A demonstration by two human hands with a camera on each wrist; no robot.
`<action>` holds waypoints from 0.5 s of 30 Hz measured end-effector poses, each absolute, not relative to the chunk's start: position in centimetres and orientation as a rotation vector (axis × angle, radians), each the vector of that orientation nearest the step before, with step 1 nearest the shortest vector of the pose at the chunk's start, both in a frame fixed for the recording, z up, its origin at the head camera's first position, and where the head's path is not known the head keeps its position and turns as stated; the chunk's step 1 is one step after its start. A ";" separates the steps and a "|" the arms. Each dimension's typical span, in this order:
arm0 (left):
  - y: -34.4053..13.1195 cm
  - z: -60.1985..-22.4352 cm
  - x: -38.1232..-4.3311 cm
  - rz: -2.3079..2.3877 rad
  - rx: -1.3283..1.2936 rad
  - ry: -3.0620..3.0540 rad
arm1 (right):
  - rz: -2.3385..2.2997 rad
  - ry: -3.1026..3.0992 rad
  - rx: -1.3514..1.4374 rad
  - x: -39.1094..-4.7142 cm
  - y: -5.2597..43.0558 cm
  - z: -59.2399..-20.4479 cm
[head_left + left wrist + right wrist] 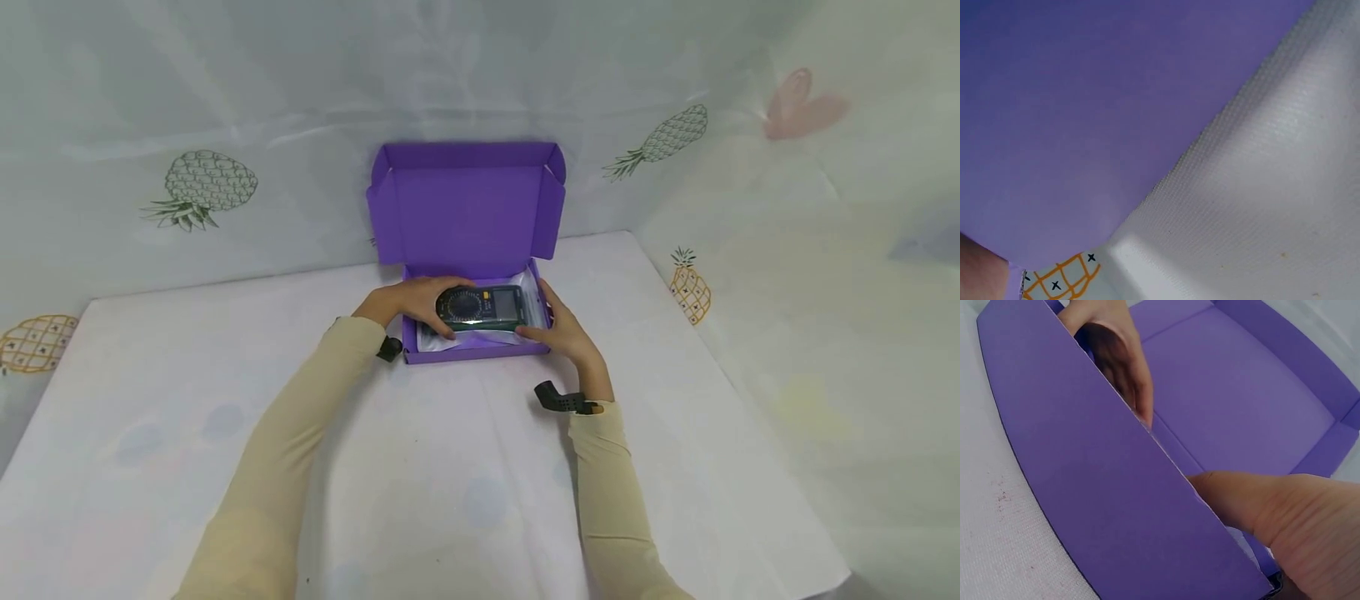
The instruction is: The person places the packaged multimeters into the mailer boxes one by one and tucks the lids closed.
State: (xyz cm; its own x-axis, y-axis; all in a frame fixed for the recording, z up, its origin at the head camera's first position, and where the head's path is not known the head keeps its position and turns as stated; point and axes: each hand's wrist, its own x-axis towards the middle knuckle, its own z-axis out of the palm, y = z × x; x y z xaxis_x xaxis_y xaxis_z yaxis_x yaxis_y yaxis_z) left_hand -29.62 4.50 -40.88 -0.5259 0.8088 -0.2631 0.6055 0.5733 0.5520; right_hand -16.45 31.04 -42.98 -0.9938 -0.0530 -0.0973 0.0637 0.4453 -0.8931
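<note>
A dark green multimeter point(486, 307) with a round dial and a grey display lies across the inside of a purple cardboard box point(478, 356), above clear plastic packing point(534, 302). My left hand point(422, 302) grips its dial end, thumb on the near edge and fingers over the far edge. My right hand point(566, 333) holds the box's right side, the thumb inside by the meter's near corner and the fingers along the outer wall. In the right wrist view, the right thumb point(1229, 497) reaches over the front wall; the left fingers point(1138, 381) dip inside, and the meter is hidden.
The box's lid point(468, 218) stands raised at the back, its side flaps spread. A white cloth point(420, 483) covers the table. Behind and to the right hangs a pale curtain point(315, 183) printed with pineapples. Black wrist straps point(558, 398) sit at both cuffs.
</note>
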 end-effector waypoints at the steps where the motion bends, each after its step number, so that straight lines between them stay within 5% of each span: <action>1: 4.5 -40.9 -29.6 0.537 1.131 2.316 | -1.596 2.576 0.009 -16.4 31.0 -42.9; 15: 4.6 -41.4 -29.6 0.529 1.179 2.449 | -1.598 2.583 -0.006 -16.6 31.0 -42.8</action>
State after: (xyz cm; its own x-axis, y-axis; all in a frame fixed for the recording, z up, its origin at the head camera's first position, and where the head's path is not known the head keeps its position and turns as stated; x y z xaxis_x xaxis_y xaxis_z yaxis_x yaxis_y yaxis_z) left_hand -29.63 4.57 -41.43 -0.5814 0.7968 -0.1649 0.6578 0.5795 0.4811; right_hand -16.57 31.04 -42.77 -0.9945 -0.0583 -0.0868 0.0517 0.4481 -0.8925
